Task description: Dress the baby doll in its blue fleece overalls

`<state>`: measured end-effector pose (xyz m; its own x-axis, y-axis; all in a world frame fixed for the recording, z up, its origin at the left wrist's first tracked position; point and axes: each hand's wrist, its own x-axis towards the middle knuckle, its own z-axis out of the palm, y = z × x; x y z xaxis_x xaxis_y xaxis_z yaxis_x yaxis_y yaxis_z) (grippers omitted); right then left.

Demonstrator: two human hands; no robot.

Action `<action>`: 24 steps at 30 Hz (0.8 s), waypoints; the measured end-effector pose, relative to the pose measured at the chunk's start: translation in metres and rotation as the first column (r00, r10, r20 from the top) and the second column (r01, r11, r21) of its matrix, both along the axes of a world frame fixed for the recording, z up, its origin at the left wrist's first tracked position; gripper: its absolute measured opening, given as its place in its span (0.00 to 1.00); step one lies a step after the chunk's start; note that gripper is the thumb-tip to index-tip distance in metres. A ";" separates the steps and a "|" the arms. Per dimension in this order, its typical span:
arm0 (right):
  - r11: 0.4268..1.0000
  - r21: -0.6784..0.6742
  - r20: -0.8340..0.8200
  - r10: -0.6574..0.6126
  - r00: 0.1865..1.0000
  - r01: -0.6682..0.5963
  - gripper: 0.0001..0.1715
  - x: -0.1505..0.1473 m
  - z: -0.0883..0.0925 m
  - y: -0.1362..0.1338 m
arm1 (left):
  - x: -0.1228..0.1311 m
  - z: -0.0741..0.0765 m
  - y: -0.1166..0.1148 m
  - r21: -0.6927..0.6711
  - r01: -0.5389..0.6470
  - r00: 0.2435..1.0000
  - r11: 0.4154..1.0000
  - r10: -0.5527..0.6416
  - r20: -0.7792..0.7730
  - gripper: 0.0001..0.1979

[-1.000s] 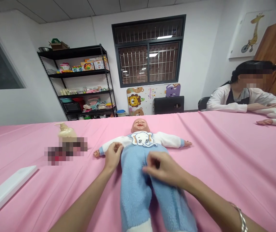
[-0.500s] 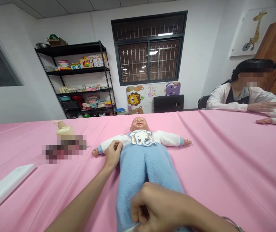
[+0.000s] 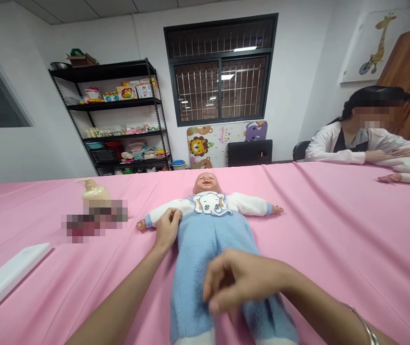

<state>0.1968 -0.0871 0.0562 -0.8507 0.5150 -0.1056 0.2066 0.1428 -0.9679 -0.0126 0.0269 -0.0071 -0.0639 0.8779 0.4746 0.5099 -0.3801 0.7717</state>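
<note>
Right hand (image 3: 239,282) nearest camera — fingers curled, pinching blue fleece trousers (image 3: 208,258) at thigh. Left hand (image 3: 167,229) closed on fleece at doll's (image 3: 208,211) side. Doll supine mid-table on pink cloth (image 3: 334,239) (likely light, soft body, hard head) — hold by torso, not clothing.

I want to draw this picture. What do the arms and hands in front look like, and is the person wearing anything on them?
Both arms are bare, with no sleeves and no gloves. The left hand has nothing on it that shows. Behind the right hand, on the wrist, sits a thin silver bangle, smooth and shiny. No rings, watch or markings show. The fingernails look short and unpainted, as far as can be seen.
</note>
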 end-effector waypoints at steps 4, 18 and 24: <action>0.675 0.208 -0.332 -0.632 0.700 0.708 0.11 0.008 -0.015 0.030 | -0.001 0.000 0.001 0.000 -0.023 1.000 1.000 0.023 0.006 0.13; 0.388 0.020 -0.252 -0.890 0.380 0.921 0.26 0.044 -0.083 0.090 | 0.005 0.011 -0.011 0.051 -0.071 0.997 0.996 0.072 -0.013 0.15; 0.208 0.428 -0.276 -0.897 0.347 0.879 0.28 0.052 -0.078 0.094 | -0.005 0.025 -0.012 0.437 -0.026 0.841 0.899 0.256 -0.477 0.22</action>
